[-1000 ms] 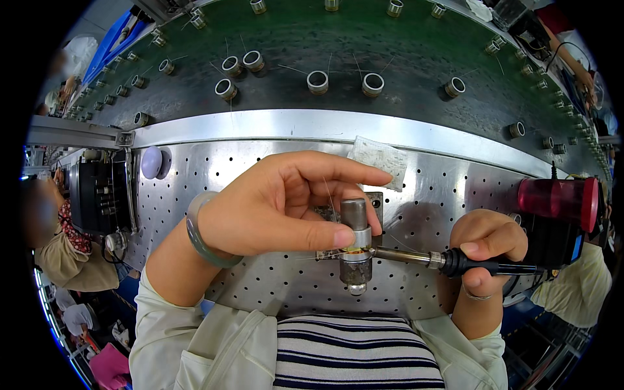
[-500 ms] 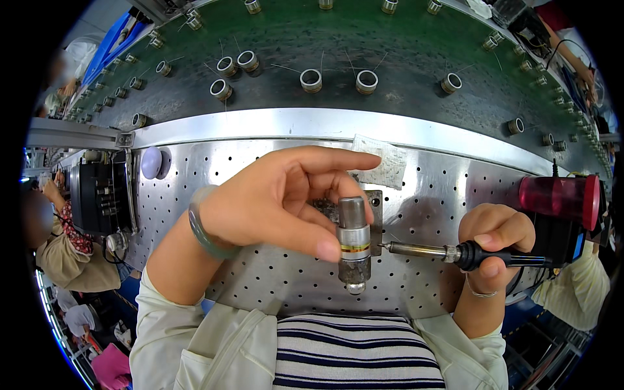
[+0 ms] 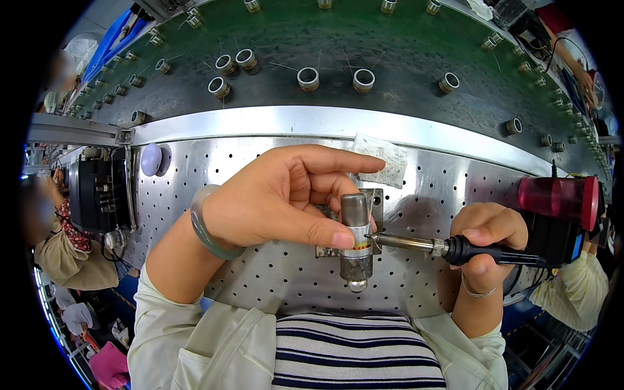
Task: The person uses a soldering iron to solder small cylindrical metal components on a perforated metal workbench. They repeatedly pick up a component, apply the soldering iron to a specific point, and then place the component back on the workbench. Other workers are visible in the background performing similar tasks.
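Note:
A cylindrical metal post (image 3: pixel 354 207) with a rounded bright lower end stands over a small dark plate (image 3: pixel 377 197). Around its middle sits a silver ring with a yellowish band (image 3: pixel 361 246). My left hand (image 3: pixel 279 198) pinches this ring, thumb on its near-left side; the index finger stretches out above, and the other fingers are partly hidden behind the post. In my right hand (image 3: pixel 489 235) is a soldering iron (image 3: pixel 416 243) with a black handle, gripped between thumb and fingers. Its tip meets the ring's right side; exact contact is too small to confirm.
Beyond a pale metal rail (image 3: pixel 260 123), a green belt (image 3: pixel 403 52) carries several metal rings with thin wires. A purple knob-like object (image 3: pixel 151 160) stands left on the perforated metal table (image 3: pixel 195 166). To the right is a red transparent cylinder (image 3: pixel 559 200); other people sit at both sides.
The soldering iron has moved left, bringing its tip from just beside the ring up to its side. My left thumb has shifted slightly right and up on the ring.

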### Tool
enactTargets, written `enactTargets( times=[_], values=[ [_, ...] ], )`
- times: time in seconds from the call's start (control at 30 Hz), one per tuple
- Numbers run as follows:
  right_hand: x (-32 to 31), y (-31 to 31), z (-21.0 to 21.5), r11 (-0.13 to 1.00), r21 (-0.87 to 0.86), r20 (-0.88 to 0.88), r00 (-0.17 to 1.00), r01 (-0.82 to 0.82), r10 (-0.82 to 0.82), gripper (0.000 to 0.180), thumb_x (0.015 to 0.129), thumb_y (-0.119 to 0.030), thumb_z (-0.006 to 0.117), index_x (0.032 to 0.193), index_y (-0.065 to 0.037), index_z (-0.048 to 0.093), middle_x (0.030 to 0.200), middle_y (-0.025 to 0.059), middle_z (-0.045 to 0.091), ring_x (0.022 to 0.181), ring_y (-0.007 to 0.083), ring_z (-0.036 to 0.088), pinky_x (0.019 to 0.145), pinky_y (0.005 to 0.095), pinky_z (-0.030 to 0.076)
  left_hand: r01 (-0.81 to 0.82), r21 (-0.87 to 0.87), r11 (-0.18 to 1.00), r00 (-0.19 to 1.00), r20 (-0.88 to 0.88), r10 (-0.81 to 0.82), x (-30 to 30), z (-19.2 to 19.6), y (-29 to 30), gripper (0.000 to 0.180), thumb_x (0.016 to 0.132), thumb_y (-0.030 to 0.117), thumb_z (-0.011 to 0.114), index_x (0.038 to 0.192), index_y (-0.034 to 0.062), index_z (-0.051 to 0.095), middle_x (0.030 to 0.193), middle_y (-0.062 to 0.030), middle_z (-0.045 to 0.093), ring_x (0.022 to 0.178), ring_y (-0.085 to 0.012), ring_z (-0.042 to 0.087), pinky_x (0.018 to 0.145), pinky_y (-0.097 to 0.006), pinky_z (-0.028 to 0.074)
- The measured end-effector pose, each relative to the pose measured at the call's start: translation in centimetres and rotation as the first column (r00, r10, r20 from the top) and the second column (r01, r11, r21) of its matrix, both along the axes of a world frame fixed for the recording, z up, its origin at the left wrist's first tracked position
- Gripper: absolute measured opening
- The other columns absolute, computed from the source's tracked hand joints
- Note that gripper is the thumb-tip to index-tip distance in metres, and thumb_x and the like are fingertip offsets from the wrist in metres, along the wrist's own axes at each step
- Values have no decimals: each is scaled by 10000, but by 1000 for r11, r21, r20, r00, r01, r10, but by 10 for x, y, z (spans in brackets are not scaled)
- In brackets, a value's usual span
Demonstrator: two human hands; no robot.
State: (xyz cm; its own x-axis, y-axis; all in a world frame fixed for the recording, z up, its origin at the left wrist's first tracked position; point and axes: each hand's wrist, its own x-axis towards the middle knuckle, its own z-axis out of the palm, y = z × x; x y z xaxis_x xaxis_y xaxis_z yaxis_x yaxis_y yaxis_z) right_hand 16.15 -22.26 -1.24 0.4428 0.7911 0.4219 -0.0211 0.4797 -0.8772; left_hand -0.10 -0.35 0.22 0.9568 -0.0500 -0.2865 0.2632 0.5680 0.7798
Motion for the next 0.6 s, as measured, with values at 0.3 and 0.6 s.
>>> enactTargets(
  times=[0.3,0.6],
  values=[
    [2,0,-1,998,39,-81,996,-45,48,244,714,2,724,884,62,561,702,131,600,492,150,544,434,233,398,18,-34,999,1000,11,-18,1,1,1,744,706,-85,699,1348,-94,324,1006,-236,622,796,-141,651,677,-179,536],
    [6,0,-2,995,45,-33,995,-93,94,268,708,18,725,912,79,562,696,137,598,492,157,554,431,238,403,23,-43,999,1000,9,-23,3,3,0,740,711,-90,691,1353,-86,323,1010,-258,621,803,-138,650,675,-177,529]
  ],
)
